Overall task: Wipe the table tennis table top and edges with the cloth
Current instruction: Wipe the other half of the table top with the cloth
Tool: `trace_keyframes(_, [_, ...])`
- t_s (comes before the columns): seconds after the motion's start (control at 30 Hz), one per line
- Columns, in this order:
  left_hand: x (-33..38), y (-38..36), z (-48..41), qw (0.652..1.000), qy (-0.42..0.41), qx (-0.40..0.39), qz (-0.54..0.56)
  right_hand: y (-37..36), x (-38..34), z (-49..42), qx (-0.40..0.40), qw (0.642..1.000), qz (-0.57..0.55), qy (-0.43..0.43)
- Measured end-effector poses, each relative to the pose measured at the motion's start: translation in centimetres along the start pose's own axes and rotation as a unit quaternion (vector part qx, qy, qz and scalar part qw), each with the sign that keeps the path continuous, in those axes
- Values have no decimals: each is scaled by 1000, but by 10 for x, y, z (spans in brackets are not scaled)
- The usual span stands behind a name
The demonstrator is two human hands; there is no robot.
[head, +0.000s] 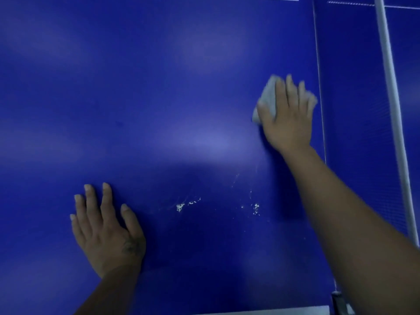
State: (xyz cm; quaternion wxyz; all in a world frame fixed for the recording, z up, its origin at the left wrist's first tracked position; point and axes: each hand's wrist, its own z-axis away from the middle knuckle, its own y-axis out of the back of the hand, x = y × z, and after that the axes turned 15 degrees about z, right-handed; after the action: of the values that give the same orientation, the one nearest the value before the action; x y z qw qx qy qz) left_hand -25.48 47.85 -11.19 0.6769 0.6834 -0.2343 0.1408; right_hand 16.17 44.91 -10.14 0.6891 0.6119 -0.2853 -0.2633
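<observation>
My right grip point(288, 119), fingers straight, presses a crumpled grey cloth point(266, 100) onto the glossy blue desk point(159, 87) (left grip point(106, 230) flat, empty).

Dim, soft footage; pale glare at the middle of the desk point(136, 76), dark shadow just below it, right hand point(288, 119) motion-blurred.

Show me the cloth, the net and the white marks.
cloth point(267, 98), head view, its uncovered left part.
net point(391, 87), head view, white top band.
white marks point(180, 207), head view, biggest fleck.
</observation>
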Motion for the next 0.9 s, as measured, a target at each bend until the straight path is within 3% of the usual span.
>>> trace_keyframes(0.1, [-1, -1, 1, 1000, -10, 7, 1, 9, -36, -58, -25, 999, -14, -19])
trace_keyframes(0.17, [-2, -2, 0, 1000, -9, 11, -1, 10, -59, -49, -21, 1000, 5, 20])
trace_keyframes(0.3, [-1, -2, 0, 1000, -8, 7, 0, 0, -75, 60, 30, 987, 33, 155])
trace_keyframes(0.47, [-1, -1, 1, 1000, -8, 8, 2, -15, -67, 191, 14, 964, -5, 265])
trace_keyframes(0.6, [-1, -1, 0, 1000, -19, 17, 4, -4, -57, 127, 15, 933, 32, 359])
trace_keyframes(0.67, [-2, -1, 1, 999, -24, 25, 2, 3, -44, 58, 18, 934, 74, 350])
trace_keyframes(0.77, [-2, -2, 2, 999, -23, 27, -1, 13, -9, -40, -9, 963, 101, 251])
trace_keyframes(0.9, [-1, -1, 1, 1000, -17, 24, -1, 19, 31, -61, -22, 995, 40, 94])
